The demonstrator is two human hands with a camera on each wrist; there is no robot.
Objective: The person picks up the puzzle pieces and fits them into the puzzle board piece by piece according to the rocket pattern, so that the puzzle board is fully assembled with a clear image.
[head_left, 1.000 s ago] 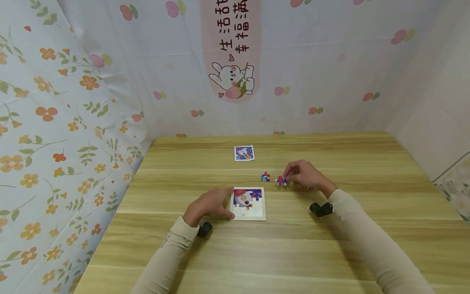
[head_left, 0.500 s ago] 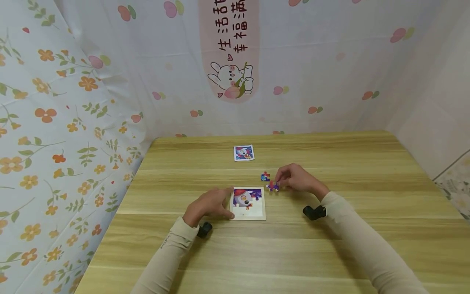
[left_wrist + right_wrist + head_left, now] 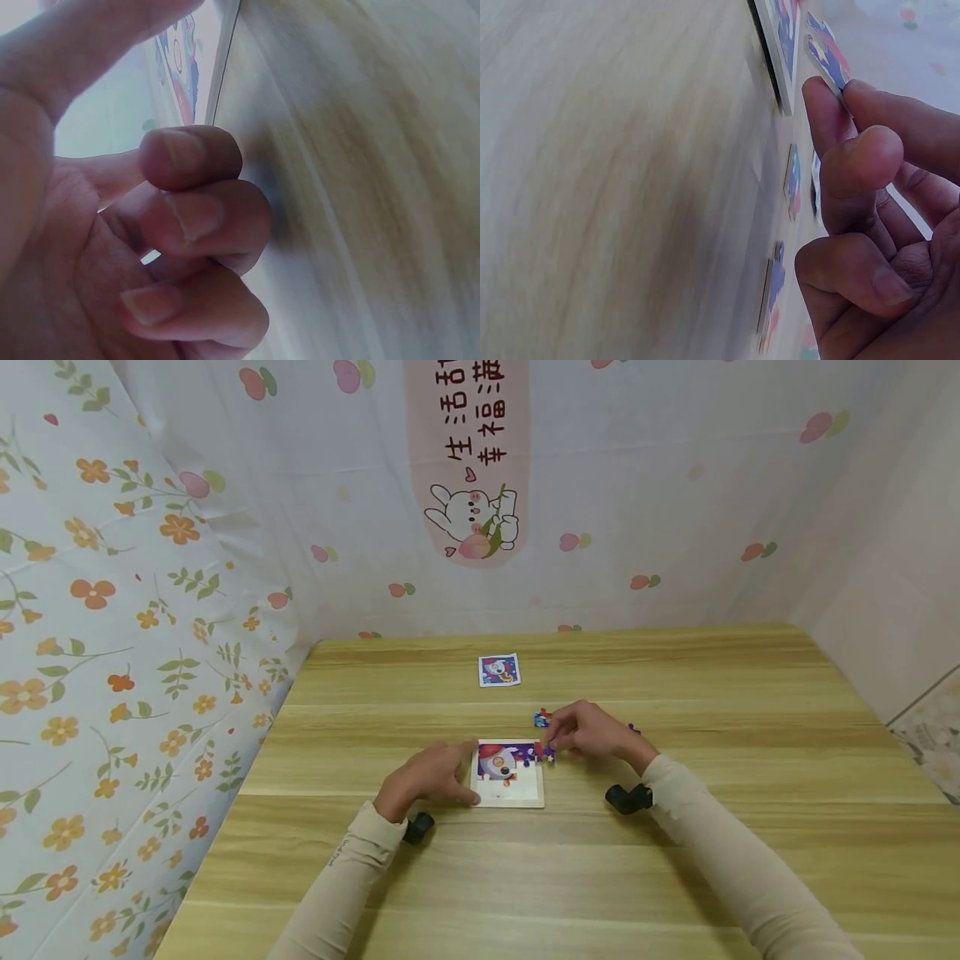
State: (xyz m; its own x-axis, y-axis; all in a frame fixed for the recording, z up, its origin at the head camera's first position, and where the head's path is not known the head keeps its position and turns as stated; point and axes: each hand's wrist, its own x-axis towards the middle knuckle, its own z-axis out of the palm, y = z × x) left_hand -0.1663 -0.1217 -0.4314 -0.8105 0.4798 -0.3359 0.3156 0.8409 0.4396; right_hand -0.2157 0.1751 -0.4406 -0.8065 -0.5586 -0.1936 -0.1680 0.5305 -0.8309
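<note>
A wooden jigsaw tray lies on the table, partly filled with a cartoon picture; its lower part shows bare pale wood. My left hand holds its left edge, with the thumb at the near corner and a forefinger at the far one. Between thumb and forefinger my right hand pinches a red and purple puzzle piece. That piece overlaps the tray's right rim in the head view. Beyond the fingers lies a loose blue and red piece, partly hidden by the right hand.
Another loose piece shows behind the right wrist. Two table pieces appear in the right wrist view, a nearer piece and a farther one. A small printed picture card lies toward the table's back edge, before the patterned curtain.
My right hand has carried the pinched piece leftward and nearer, from beside the loose piece to the tray's right rim. The left hand and tray have stayed in place.
</note>
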